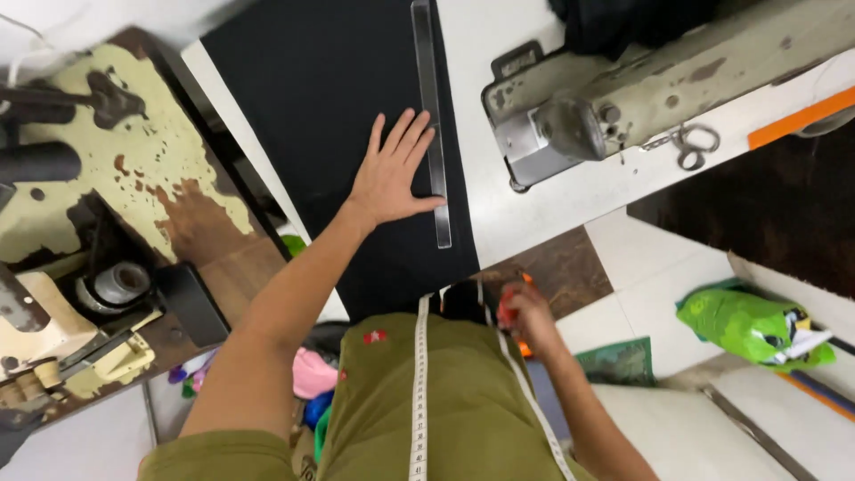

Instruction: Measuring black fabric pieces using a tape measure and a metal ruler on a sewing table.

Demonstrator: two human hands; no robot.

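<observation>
Flat on the black rectangular cloth [329,98], the left hand [392,174] lies open, fingertips touching the long clear plastic ruler [431,116], which runs lengthwise away just right of it. The right hand [525,316], off the white counter [525,209], grips something small and red-orange [508,307].

Head-worn view, steeply downward, close.

a crumpled green plastic package [748,325] lies on the floor, right of the sewing machine [623,89], below it.
</observation>
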